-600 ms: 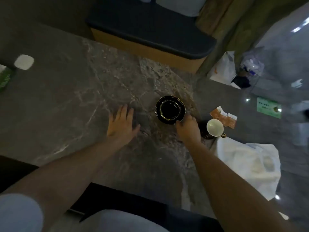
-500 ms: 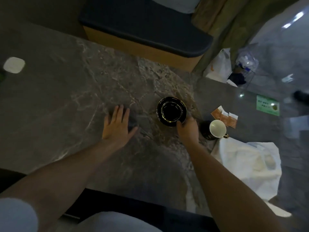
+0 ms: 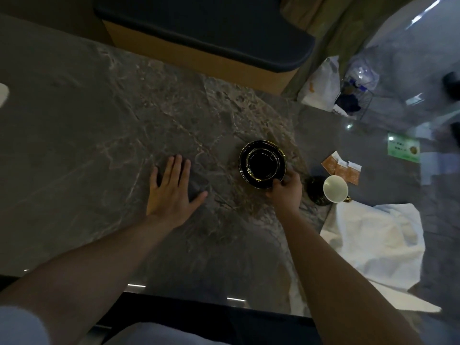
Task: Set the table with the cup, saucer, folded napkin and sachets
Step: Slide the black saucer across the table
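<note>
Right hand (image 3: 286, 189) fingers pinch the near rim of the saucer (image 3: 262, 163), which sits flat on the table (image 3: 124, 120). Left hand (image 3: 171, 188) is splayed flat, holding nothing. Cup (image 3: 334, 189), sachets (image 3: 342, 168) and napkin (image 3: 373, 242) wait just right. I'd slide the saucer, not lift.
</note>
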{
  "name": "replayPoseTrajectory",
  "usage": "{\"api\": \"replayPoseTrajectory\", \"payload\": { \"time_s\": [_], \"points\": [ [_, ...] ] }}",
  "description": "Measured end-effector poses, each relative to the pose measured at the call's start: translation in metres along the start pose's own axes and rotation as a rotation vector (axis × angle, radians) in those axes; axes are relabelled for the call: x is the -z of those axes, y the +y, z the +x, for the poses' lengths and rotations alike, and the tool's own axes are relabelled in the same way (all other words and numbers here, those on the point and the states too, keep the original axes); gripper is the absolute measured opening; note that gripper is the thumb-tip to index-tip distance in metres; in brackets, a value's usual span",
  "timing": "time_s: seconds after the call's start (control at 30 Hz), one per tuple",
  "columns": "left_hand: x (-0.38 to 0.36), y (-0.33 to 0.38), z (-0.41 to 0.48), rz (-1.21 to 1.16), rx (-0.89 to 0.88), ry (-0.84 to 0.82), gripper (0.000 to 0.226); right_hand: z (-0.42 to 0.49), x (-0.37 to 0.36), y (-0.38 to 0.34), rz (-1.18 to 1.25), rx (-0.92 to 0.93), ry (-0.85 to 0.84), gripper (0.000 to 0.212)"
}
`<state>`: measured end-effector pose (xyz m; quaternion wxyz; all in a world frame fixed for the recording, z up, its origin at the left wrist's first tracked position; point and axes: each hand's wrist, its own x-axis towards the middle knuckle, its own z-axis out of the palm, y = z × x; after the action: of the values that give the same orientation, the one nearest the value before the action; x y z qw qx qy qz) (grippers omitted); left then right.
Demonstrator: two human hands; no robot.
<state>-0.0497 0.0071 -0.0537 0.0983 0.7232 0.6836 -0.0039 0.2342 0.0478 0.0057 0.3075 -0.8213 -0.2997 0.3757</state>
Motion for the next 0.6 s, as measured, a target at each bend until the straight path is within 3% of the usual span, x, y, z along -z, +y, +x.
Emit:
{"api": "replayPoseTrajectory", "payload": {
  "time_s": [0.13, 0.37, 0.6],
  "points": [
    [0.001, 0.002, 0.000, 0.022, 0.012, -0.005, 0.100, 0.000, 0.000, 0.001, 0.110, -0.005, 0.004, 0.037],
    [0.014, -0.006, -0.002, -0.069, -0.012, -0.065, 0.093, -0.004, -0.006, -0.001, 0.060, 0.098, -0.050, 0.037],
    [0.032, -0.088, -0.021, -0.049, 0.115, 0.055, 0.086, -0.027, -0.042, -0.028, 0.044, 0.167, -0.125, 0.041]
  ]
}}
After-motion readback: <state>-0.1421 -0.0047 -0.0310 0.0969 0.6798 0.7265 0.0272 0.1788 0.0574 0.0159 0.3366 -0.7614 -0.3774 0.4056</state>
